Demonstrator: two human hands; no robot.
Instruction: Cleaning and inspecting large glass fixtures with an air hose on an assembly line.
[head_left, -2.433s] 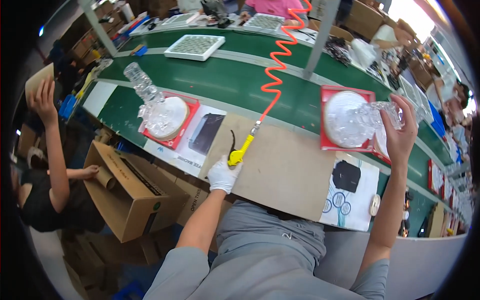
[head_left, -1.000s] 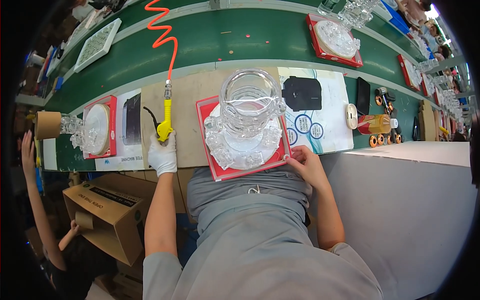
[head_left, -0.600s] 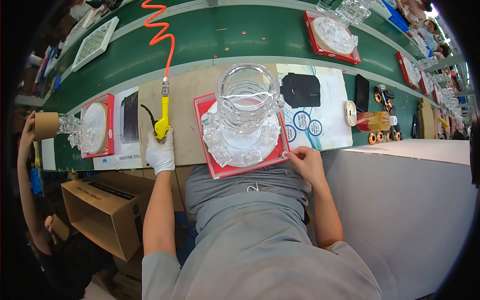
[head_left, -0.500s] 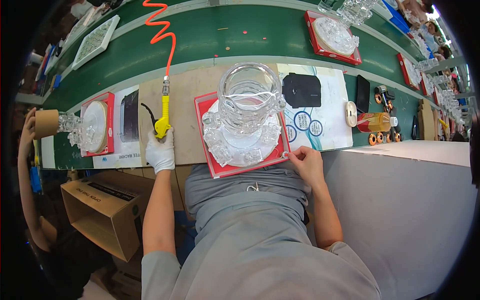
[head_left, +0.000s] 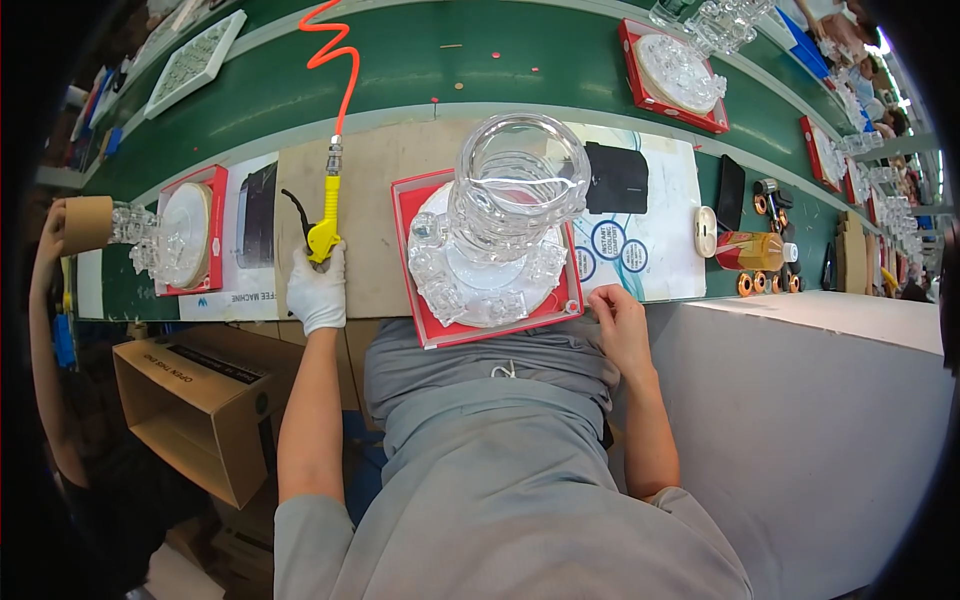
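Seen from above your head: your left hand [head_left: 316, 290], in a white glove, has its fingers wrapped around the grip of a yellow air gun [head_left: 325, 225], which lies on the bare wooden bench top [head_left: 385, 160] with its orange coiled hose [head_left: 335, 55] running up and away; your right hand [head_left: 620, 322], bare, rests with fingers loosely curled at the lower right corner of a red tray [head_left: 408, 265], touching its edge but gripping nothing that I can see; on the tray, directly in front of your chest, stands a tall clear glass piece [head_left: 515, 190] on a wide glass base ringed with small glass blocks.

The risks, as I judge them: the tray's near edge sits at the bench edge, so a nudge from your right hand could tip it toward your lap; the tall glass looks top-heavy and may topple; the hose could drag the gun's nozzle into the glass; a cardboard box [head_left: 190, 410] stands open below on your left.
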